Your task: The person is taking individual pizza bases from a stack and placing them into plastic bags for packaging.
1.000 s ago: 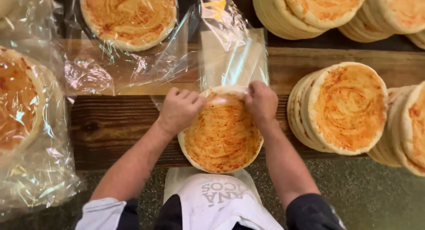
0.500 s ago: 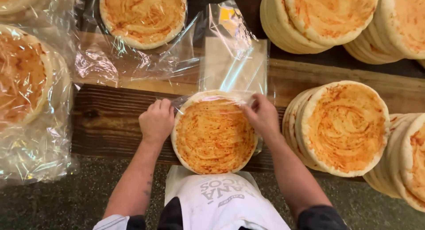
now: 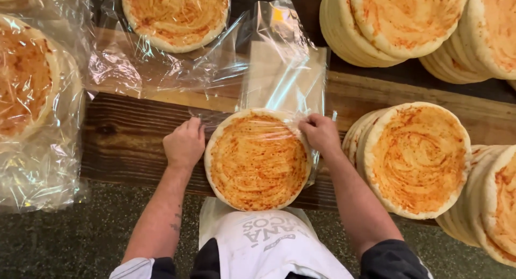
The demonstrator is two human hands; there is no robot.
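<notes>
Round sauce-coated pizza base (image 3: 257, 160), pale at the rim and brushed with orange-red sauce, lying flat on the dark wooden plank table (image 3: 123, 136), directly in front of the person's white apron (image 3: 274, 247). Its far edge sits inside the mouth of a clear plastic bag (image 3: 282, 69), whose film stretches away across the table and covers the upper part of the base.

Left hand (image 3: 184, 143): just beside the base's left rim, fingers curled loosely with the fingertips on the bag's edge at the upper left. Whether they pinch the film cannot be told.

Right hand (image 3: 321, 133): at the base's upper right rim, fingers closed narrowly on the plastic where it wraps over the edge.

Surroundings: 1 leaning row of unwrapped sauced bases (image 3: 416, 158) stands just right of the right forearm, with more of the same row running off the right edge. 2 further stacks of sauced bases (image 3: 403, 21) rest at the top right, well apart from the hands. 1 bagged base (image 3: 177, 13) lies at the top centre on crumpled clear film, and a pile of bagged bases (image 3: 32, 91) occupies the left edge of the table. Speckled dark floor (image 3: 70, 241) shows below the table's near edge.
</notes>
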